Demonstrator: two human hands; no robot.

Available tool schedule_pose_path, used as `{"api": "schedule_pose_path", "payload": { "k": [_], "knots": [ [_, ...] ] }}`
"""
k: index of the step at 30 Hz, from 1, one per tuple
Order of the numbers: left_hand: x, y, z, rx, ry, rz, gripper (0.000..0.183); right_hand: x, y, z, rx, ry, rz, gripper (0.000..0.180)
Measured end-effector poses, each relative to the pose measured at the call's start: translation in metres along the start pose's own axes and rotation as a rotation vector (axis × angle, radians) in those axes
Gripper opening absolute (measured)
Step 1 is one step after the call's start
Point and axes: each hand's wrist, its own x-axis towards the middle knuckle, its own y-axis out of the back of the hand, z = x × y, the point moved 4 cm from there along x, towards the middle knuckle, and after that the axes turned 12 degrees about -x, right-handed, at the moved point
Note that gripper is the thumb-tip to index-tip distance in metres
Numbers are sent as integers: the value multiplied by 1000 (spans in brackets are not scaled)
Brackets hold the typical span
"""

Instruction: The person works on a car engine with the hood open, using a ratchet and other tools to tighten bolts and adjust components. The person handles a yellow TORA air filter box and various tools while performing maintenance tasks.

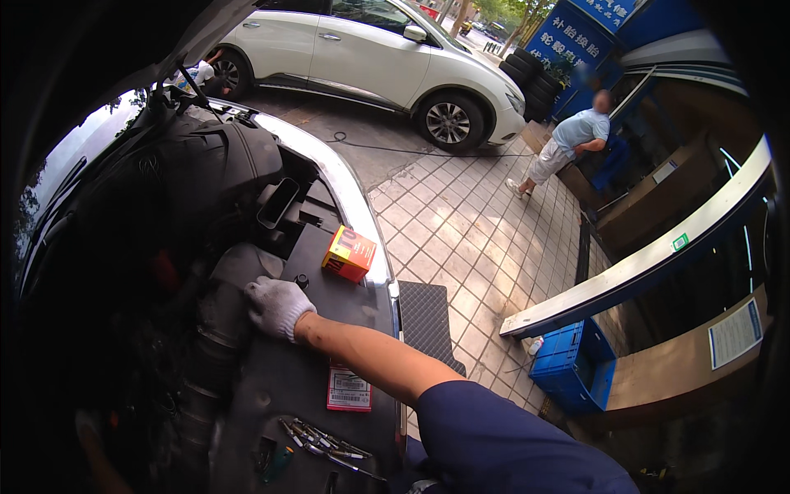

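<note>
My right hand (276, 307), in a white knitted glove, rests with curled fingers against the black plastic air intake duct (237, 272) of an open engine bay. Whether it grips anything is hidden. My left hand (88, 425) is a dim shape deep in shadow at the lower left, its fingers unclear. Beside my right hand, a red and yellow box (350, 254) sits on the black front cover panel (296, 364). Below my forearm lies a flat red and white packet (349, 389). Several used-looking spark plugs (318, 439) lie near a green-handled tool (279, 463).
The raised hood (203, 31) hangs above the bay. A white car (370, 55) stands beyond, with a crouching person (196, 75) by its rear wheel. Another person (574, 136) is on the tiled pavement (457, 228). A blue crate (558, 358) stands at right.
</note>
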Motion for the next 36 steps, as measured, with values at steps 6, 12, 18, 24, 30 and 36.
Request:
{"api": "schedule_pose_path", "payload": {
  "k": [6,12,18,24,30,36],
  "knots": [
    [-20,14,44,278,-38,-261,77,0,0,1,7,-6,-16,36],
    [-19,17,28,289,92,-70,64,0,5,-2,3,-25,-39,36],
    [-4,10,-6,87,44,12,58,0,2,-1,18,-25,-36,35],
    [-3,4,-6,-246,-31,-5,52,0,1,0,19,-8,-6,35],
    [0,6,-1,1,15,85,46,0,0,1,24,-18,-22,35],
    [4,7,3,-73,17,45,46,1,-1,1,30,-10,-20,36]
  ]
}}
